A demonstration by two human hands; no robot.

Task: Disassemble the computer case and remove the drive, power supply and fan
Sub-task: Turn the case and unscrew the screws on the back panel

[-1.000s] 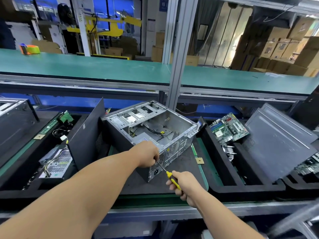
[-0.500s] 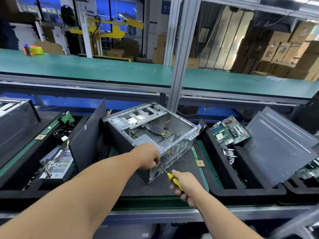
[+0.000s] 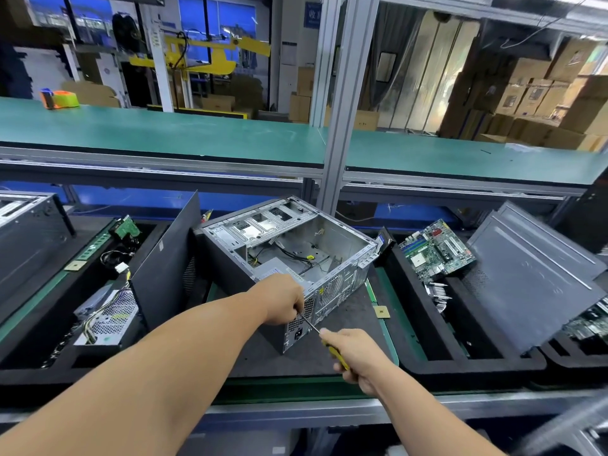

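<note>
An open metal computer case (image 3: 342, 245) lies on its side on the dark mat, its rear panel turned toward me. The power supply (image 3: 279, 269) sits inside at the near corner, with loose cables beside it. My left hand (image 3: 284, 302) rests curled on the case's near top corner, fingers by the screwdriver shaft. My right hand (image 3: 357, 355) grips the yellow-handled screwdriver (image 3: 332, 348), whose tip points at the rear panel next to the power socket.
A black side panel (image 3: 167, 258) leans left of the case. Left tray holds a removed power supply (image 3: 108, 319) and a green board (image 3: 126, 227). Right tray (image 3: 427, 357) holds a motherboard (image 3: 436, 250) and another panel (image 3: 533, 278). A green shelf (image 3: 164, 133) runs above.
The hands and screwdriver stay at the case's rear corner; my right hand has shifted slightly on the handle. The view has drifted a little.
</note>
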